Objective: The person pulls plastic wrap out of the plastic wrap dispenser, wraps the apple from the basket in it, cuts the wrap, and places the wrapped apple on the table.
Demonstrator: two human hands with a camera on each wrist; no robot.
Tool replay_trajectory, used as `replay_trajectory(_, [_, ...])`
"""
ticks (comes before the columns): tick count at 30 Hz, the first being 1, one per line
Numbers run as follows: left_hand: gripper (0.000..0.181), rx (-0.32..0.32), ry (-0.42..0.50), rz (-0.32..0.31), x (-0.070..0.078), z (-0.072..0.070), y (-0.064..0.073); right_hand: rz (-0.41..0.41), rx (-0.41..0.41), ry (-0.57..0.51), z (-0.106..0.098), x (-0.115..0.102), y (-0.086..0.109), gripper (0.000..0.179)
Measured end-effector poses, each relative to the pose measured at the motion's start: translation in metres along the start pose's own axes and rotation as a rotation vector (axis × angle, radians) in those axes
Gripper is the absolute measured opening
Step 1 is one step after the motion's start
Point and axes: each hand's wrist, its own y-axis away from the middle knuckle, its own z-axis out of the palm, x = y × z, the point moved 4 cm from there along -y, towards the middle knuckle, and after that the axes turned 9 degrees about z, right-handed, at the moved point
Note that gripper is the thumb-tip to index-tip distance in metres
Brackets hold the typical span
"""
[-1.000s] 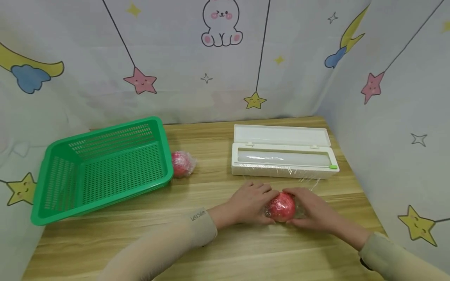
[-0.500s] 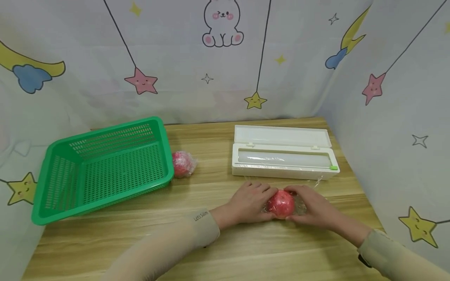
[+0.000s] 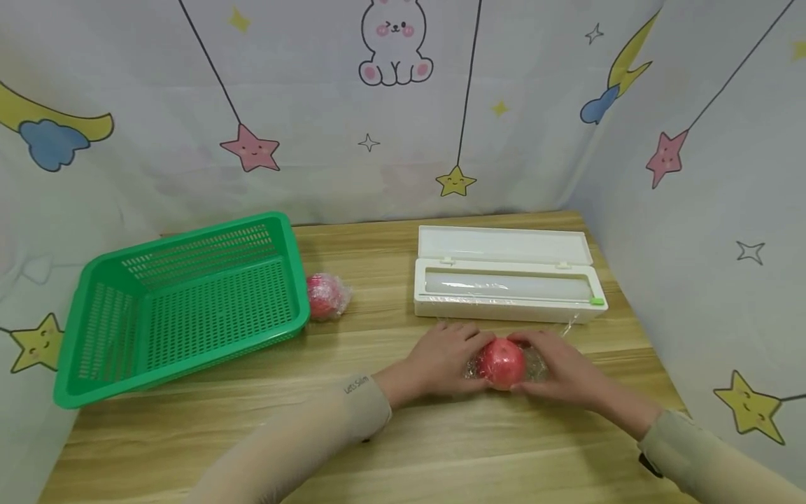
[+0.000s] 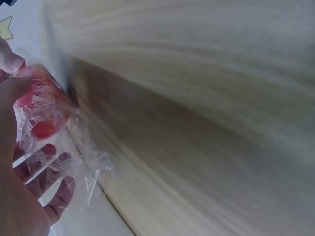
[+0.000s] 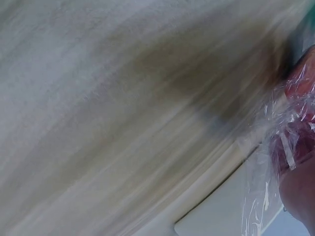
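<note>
A round red fruit (image 3: 502,365), apple-like, stands between both hands just in front of the cling film box. Clear cling film (image 4: 88,157) lies round the fruit, crumpled and sticking out at its sides. My left hand (image 3: 443,358) grips the fruit's left side, thumb at the near edge and fingers at the far edge. From the right, my right hand (image 3: 563,371) holds the other side with thumb and fingers curved round it, and loose film (image 5: 266,162) hangs by that hand. The fingertips under the film are partly hidden.
A white cling film box (image 3: 510,311) with its lid raised and a roll inside stands behind the hands. At the left is a green plastic basket (image 3: 296,280); a second red fruit (image 3: 326,297) wrapped in film sits against its right side. Patterned cloth (image 3: 315,189) walls the wooden table.
Both hands keep hold of the fruit, which has turned between them and shifted slightly away from the person. The right fingers and thumb have shifted a little round it.
</note>
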Motion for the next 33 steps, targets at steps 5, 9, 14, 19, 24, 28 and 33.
replay_trajectory(5, [0.077,0.021,-0.055,0.05,0.007,0.003,0.003,-0.061,0.054,0.003,0.006,-0.001,0.007,0.082])
replay_trajectory(9, [0.075,0.05,-0.077,0.082,0.009,0.005,0.005,-0.098,0.089,0.023,0.01,-0.002,0.013,0.085])
replay_trajectory(14, [0.082,0.04,-0.108,0.124,0.012,0.006,0.01,-0.172,0.147,0.067,0.014,-0.002,0.019,0.085])
replay_trajectory(19, [0.08,0.051,-0.128,0.142,0.014,0.007,0.011,-0.226,0.195,0.093,0.014,-0.003,0.022,0.085])
replay_trajectory(24, [0.077,0.072,-0.128,0.159,0.015,0.003,0.008,-0.238,0.204,0.104,0.004,-0.004,0.027,0.081])
replay_trajectory(28, [0.076,0.081,-0.114,0.159,0.013,-0.003,0.003,-0.161,0.218,0.093,-0.018,0.001,0.027,0.075])
replay_trajectory(33, [0.073,0.073,-0.084,0.158,0.009,-0.02,-0.009,-0.032,0.293,0.111,-0.054,0.02,0.021,0.066])
